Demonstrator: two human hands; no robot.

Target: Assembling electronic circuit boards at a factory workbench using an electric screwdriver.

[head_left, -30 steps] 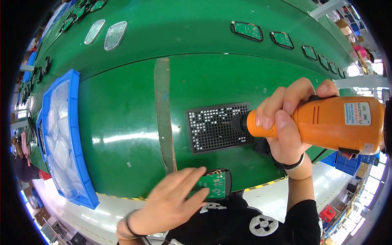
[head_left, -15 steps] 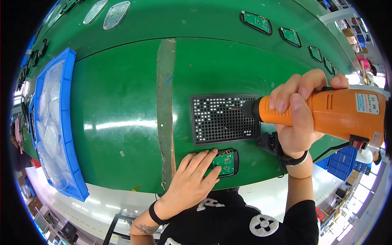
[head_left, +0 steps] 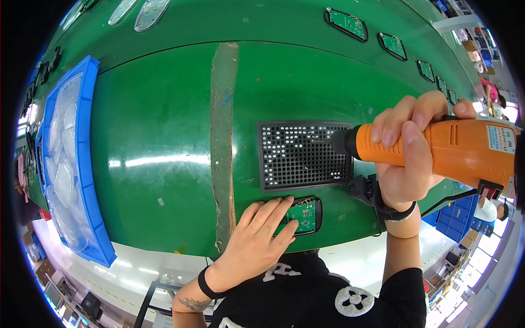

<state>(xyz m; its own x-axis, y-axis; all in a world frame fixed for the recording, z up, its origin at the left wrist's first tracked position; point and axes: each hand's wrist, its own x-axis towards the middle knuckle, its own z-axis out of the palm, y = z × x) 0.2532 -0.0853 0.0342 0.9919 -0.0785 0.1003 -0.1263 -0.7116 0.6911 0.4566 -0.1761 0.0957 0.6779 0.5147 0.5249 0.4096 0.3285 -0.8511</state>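
Note:
My right hand (head_left: 411, 139) is wrapped round an orange electric screwdriver (head_left: 459, 143) with a black nose. The thin bit points left over the black screw tray (head_left: 295, 176), a grid of holes partly filled with small silver screws. Whether the bit touches a screw, I cannot tell. My left hand (head_left: 257, 229) lies over the left part of a green circuit board (head_left: 307, 216) in a black casing. The thumb is at its lower edge and the fingers are at its upper edge, holding it on the green table near the front. Thin wires show at the board's top.
A blue bin (head_left: 87, 158) of clear plastic covers stands at the left. More cased boards (head_left: 345, 24) line the far right, and clear covers (head_left: 152, 13) lie at the far left. A black clamp-like fixture (head_left: 362, 188) sits beside the tray. A worn strip (head_left: 223, 136) crosses the table.
The screwdriver and my right hand have shifted slightly right over the screw tray. The whole view has moved a little. My left hand keeps its place on the cased board.

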